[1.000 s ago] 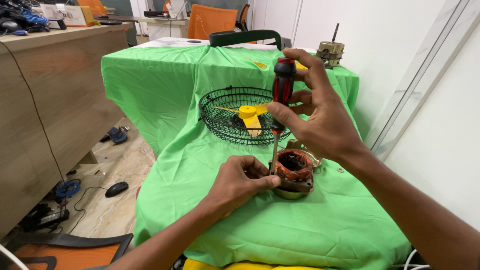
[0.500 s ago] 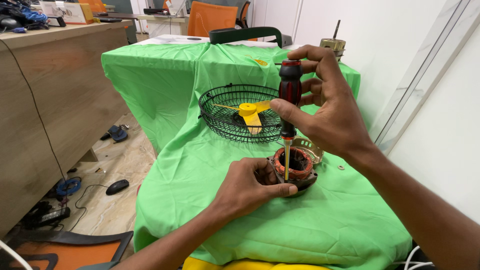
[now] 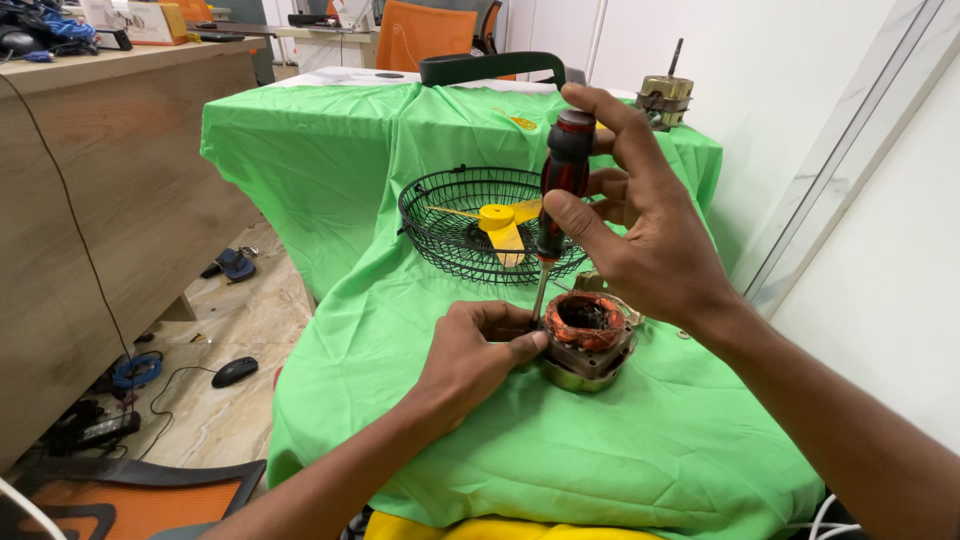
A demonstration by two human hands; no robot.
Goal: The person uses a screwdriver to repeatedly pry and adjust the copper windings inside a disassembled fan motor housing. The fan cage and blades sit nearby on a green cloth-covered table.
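The right hand (image 3: 640, 235) is wrapped around a screwdriver (image 3: 558, 195) with a red-and-black grip, thumb and fingers closed on the handle. The tool stands nearly upright, its thin shaft running down to the left edge of the motor (image 3: 588, 338). The left hand (image 3: 475, 355) is curled against that same side of the motor, fingertips pressed to its rim and thumb lying along it, steadying it without fully enclosing it.

The motor is a squat round thing: reddish-copper windings, darkened inside, ringed around a hollow centre and seated in a dull metal shell. It sits on the green cloth (image 3: 620, 460), directly below the right hand and touching the left.

Just behind it lies a black wire fan guard (image 3: 440, 215) with a yellow blade (image 3: 500, 225) resting inside. Further back, at the table's far corner, stands a second motor (image 3: 663, 95) with its shaft pointing up, and a dark curved handle (image 3: 480, 65).
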